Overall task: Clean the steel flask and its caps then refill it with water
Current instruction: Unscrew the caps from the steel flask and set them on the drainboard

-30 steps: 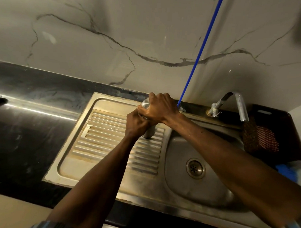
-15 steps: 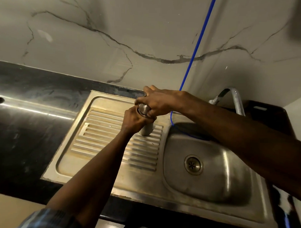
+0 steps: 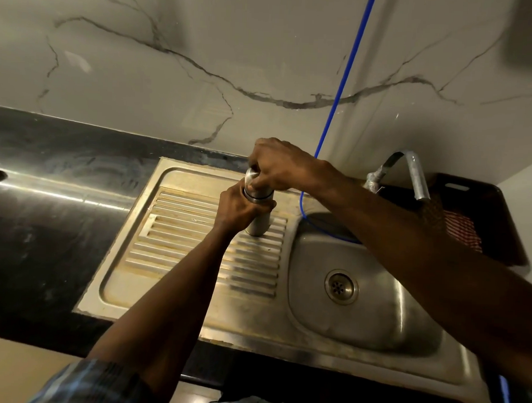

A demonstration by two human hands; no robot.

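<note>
The steel flask [image 3: 259, 223] stands upright on the ribbed drainboard [image 3: 182, 243] of the steel sink, close to the basin's left rim. My left hand [image 3: 242, 206] is wrapped around the flask's upper body. My right hand [image 3: 279, 167] comes from the right and grips the steel cap [image 3: 254, 187] on top of the flask from above. Most of the cap and the flask's neck are hidden under my fingers.
The sink basin [image 3: 375, 310] with its drain [image 3: 341, 287] lies to the right. A thin blue hose [image 3: 342, 83] drops from above into the basin. A metal tap [image 3: 416, 179] arches at the back right, beside a dark basket [image 3: 481, 221]. Black countertop [image 3: 41, 223] spreads left.
My right hand has shifted its hold on the cap, its fingers turned further over the top. The flask stays on the drainboard in my left hand; the view has shifted slightly.
</note>
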